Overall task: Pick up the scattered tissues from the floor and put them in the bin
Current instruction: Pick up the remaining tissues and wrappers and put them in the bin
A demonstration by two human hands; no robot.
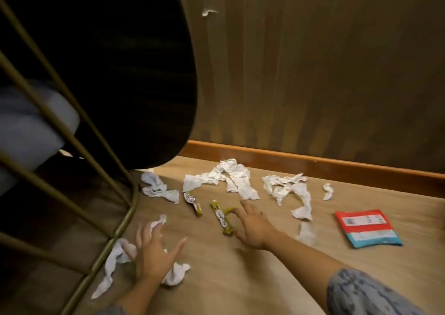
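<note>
Crumpled tissues [224,179] lie in a row across the floor [240,278], left to right, close to the far wall's baseboard [313,164], with bare floor near the person. A gold chair leg [115,232] blocks the left side. The left hand [151,252] is spread open over a long tissue [113,266], and the right hand [252,225] is open, reaching toward the row beside a green wrapper [222,218].

The scene is dim, with warm yellow-brown light. The dark rounded wooden tabletop [115,73] at 10 o'clock is almost black and shows no detail. Under it, the brass-coloured metal frame [72,146] and the floor at 8 o'clock lie in shadow. The whole picture is a little soft; the crumpled white tissues [224,179] look slightly blurred. Straight lines bend near the edges.
</note>
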